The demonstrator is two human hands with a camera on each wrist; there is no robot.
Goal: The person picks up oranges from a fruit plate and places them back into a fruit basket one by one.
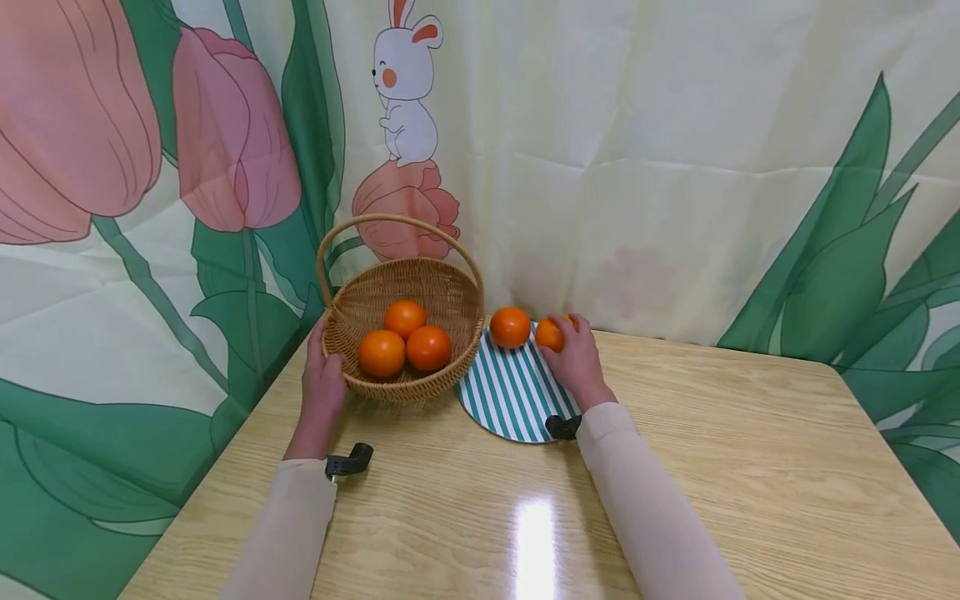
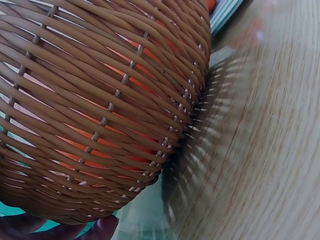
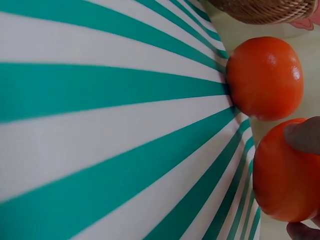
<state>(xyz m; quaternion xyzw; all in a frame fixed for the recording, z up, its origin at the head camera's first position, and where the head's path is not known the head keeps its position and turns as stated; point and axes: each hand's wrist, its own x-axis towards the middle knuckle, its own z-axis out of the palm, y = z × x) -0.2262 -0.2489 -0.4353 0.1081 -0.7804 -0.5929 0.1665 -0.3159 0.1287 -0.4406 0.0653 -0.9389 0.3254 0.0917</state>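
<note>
A wicker basket [image 1: 405,387] with a tall hoop handle stands at the back left, its opening facing me. Several smooth, round orange fruits fill its bottom, one in front [image 1: 382,353]. My left hand [image 1: 324,385] holds the basket's left rim; in the left wrist view its fingertips [image 2: 105,227] show under the woven side. On the back of a green-and-white striped round mat [image 1: 510,400] sits another orange fruit [image 3: 265,78]. Just right of it, my right hand [image 1: 576,358] grips a second orange fruit [image 3: 282,175], thumb over its top.
The light wooden table [image 1: 735,450] extends to the right and toward me. Behind it hangs a curtain [image 1: 675,208] printed with tulips and a rabbit, close to the mat's back edge. A small black wrist camera [image 1: 352,460] is strapped to each wrist.
</note>
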